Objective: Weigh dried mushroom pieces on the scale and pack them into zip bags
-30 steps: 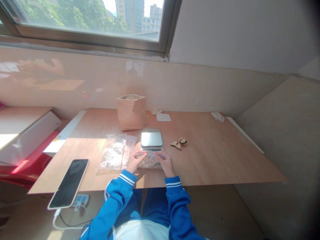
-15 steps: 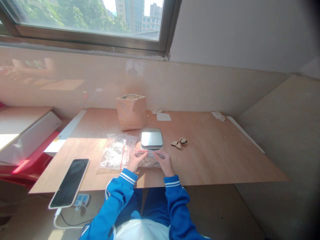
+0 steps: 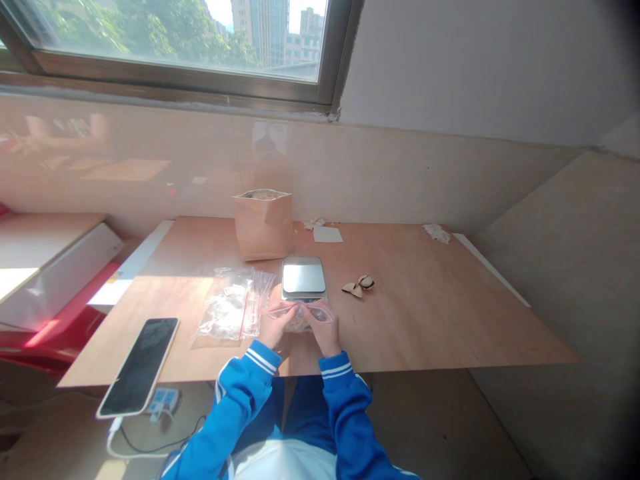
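A small clear zip bag (image 3: 299, 324) with a red seal strip is pinched along its top edge by both hands, near the table's front edge. My left hand (image 3: 273, 325) grips the left part of the seal, my right hand (image 3: 323, 328) the right part, with the fingers close together at the middle. What lies inside the bag is hard to make out. Just beyond the hands sits a digital scale (image 3: 304, 275) with a bare silver plate. A pile of clear zip bags (image 3: 227, 307) lies left of my left hand.
Behind the scale stands an open brown paper bag (image 3: 263, 227). Light shell-like pieces (image 3: 359, 287) lie to the right, a white card (image 3: 327, 235) and crumpled tissue (image 3: 437, 232) farther back. A phone (image 3: 139, 367) with a cable overhangs the table's (image 3: 425, 320) front left edge.
Both hands have drawn closer together along the bag's seal, and the bag's top edge is now bunched and bowed between them. The other things have stayed put.
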A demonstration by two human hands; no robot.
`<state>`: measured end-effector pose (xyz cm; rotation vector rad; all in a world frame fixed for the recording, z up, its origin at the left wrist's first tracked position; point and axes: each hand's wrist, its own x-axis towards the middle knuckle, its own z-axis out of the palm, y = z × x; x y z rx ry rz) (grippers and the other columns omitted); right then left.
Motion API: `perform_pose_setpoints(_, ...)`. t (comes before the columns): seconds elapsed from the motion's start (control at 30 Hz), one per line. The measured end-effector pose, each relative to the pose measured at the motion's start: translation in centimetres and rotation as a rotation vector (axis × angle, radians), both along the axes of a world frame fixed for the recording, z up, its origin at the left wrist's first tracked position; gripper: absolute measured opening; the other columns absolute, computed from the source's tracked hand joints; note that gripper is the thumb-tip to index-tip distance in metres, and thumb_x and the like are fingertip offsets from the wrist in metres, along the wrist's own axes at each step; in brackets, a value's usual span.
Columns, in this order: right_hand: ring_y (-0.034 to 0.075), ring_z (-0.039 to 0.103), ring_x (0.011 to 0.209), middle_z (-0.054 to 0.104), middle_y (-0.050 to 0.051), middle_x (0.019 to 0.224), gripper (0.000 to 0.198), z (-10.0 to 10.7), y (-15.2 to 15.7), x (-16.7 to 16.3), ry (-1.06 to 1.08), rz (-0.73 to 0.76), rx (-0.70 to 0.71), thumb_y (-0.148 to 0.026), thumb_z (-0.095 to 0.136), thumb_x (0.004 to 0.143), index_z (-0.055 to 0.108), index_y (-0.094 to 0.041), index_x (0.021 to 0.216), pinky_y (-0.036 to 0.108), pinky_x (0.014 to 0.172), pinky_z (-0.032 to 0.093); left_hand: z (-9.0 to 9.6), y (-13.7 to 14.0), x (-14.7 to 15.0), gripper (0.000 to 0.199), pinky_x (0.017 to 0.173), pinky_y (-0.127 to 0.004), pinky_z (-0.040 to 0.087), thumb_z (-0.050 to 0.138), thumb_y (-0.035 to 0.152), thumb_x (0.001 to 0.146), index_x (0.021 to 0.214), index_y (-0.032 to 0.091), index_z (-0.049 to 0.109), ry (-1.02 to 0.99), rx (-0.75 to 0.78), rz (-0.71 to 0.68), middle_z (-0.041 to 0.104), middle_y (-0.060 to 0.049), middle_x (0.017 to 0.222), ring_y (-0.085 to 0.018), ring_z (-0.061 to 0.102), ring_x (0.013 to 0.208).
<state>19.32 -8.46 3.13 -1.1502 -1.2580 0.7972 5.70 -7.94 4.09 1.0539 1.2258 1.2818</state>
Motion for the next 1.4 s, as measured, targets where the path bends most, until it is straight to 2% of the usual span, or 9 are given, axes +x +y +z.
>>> perform_pose_setpoints(0.13, 0.016, 0.059, 0.071, 0.060, 0.002, 0.073, 0.020, 0.0, 0.0, 0.1, 0.054, -0.022, -0.041, -0.037, 0.070, 0.079, 0.074, -0.018, 0.074, 0.028, 0.065, 0.050, 0.5, -0.2, 0.0, 0.026, 0.085, -0.034, 0.052, 0.078, 0.036, 0.065, 0.078, 0.014, 0.075, -0.018, -0.009, 0.022, 0.074, -0.008, 0.083, -0.021, 0.068, 0.086)
perform_pose_setpoints(0.33, 0.019, 0.061, 0.076, 0.064, 0.004, 0.078, 0.029, 0.7, -0.2, 0.3, 0.217, -0.065, -0.141, -0.045, 0.069, 0.078, 0.075, -0.016, 0.076, 0.029, 0.067, 0.050, 0.9, -0.1, 0.1, 0.030, 0.071, -0.030, 0.053, 0.079, 0.040, 0.062, 0.073, 0.013, 0.074, -0.088, -0.051, 0.089, 0.072, -0.005, 0.070, -0.018, 0.066, 0.069)
perform_pose_setpoints(0.43, 0.021, 0.063, 0.078, 0.069, 0.007, 0.079, 0.038, 0.6, -0.3, 0.5, 0.331, -0.124, -0.217, -0.052, 0.070, 0.074, 0.075, -0.014, 0.076, 0.032, 0.071, 0.051, 0.7, 0.0, 0.1, 0.035, 0.076, -0.033, 0.053, 0.076, 0.045, 0.066, 0.073, 0.011, 0.075, -0.163, -0.075, 0.111, 0.074, -0.009, 0.073, -0.020, 0.068, 0.072)
perform_pose_setpoints(0.57, 0.020, 0.062, 0.068, 0.069, 0.006, 0.070, 0.047, 0.1, -0.3, 1.0, 0.441, -0.204, -0.299, -0.060, 0.068, 0.072, 0.072, -0.013, 0.073, 0.030, 0.063, 0.050, 0.7, 0.0, -0.1, 0.044, 0.079, -0.035, 0.054, 0.070, 0.054, 0.070, 0.071, 0.011, 0.074, -0.201, -0.061, 0.136, 0.075, -0.012, 0.076, -0.023, 0.070, 0.076)
perform_pose_setpoints(0.73, 0.019, 0.060, 0.059, 0.067, 0.005, 0.062, 0.053, 0.2, -0.3, 1.6, 0.474, -0.231, -0.324, -0.067, 0.061, 0.074, 0.068, -0.015, 0.072, 0.028, 0.055, 0.046, 0.8, 0.0, -0.2, 0.046, 0.087, -0.044, 0.053, 0.057, 0.054, 0.082, 0.082, 0.012, 0.075, -0.176, -0.095, 0.138, 0.075, -0.013, 0.080, -0.027, 0.071, 0.081)
perform_pose_setpoints(0.9, 0.019, 0.060, 0.056, 0.066, 0.004, 0.055, 0.052, 0.3, -0.3, 1.9, 0.436, -0.217, -0.310, -0.067, 0.058, 0.076, 0.065, -0.016, 0.070, 0.029, 0.058, 0.046, -0.7, 0.5, -0.1, 0.035, 0.105, -0.044, 0.043, 0.052, 0.046, 0.087, 0.092, 0.020, 0.075, -0.164, -0.078, 0.182, 0.075, -0.011, 0.100, -0.027, 0.066, 0.105)
perform_pose_setpoints(1.0, 0.019, 0.060, 0.055, 0.066, 0.004, 0.055, 0.053, -0.1, -0.2, 2.6, 0.425, -0.242, -0.309, -0.069, 0.059, 0.075, 0.064, -0.016, 0.068, 0.029, 0.057, 0.045, -1.8, 0.7, 0.0, 0.038, 0.104, -0.043, 0.044, 0.057, 0.049, 0.083, 0.098, 0.018, 0.074, -0.170, -0.082, 0.136, 0.073, -0.011, 0.106, -0.027, 0.065, 0.108)
perform_pose_setpoints(1.2, 0.017, 0.053, 0.047, 0.059, 0.002, 0.049, 0.059, -1.3, 0.2, 8.7, 0.249, -0.421, -0.313, -0.075, 0.057, 0.071, 0.061, -0.017, 0.063, 0.029, 0.052, 0.041, -1.8, 0.6, -1.0, 0.053, 0.072, -0.034, 0.052, 0.057, 0.062, 0.077, 0.074, 0.013, 0.076, -0.060, -0.155, -0.042, 0.073, -0.012, 0.070, -0.024, 0.068, 0.070)
perform_pose_setpoints(1.4, 0.021, 0.054, 0.056, 0.061, 0.006, 0.056, 0.059, -2.6, 1.1, 17.6, -0.202, -0.632, -0.303, -0.073, 0.042, 0.077, 0.059, -0.018, 0.064, 0.033, 0.057, 0.041, -2.2, 0.1, -1.5, 0.053, 0.064, -0.030, 0.050, 0.057, 0.063, 0.078, 0.070, 0.014, 0.077, -0.028, -0.115, -0.102, 0.073, -0.011, 0.071, -0.020, 0.064, 0.066)
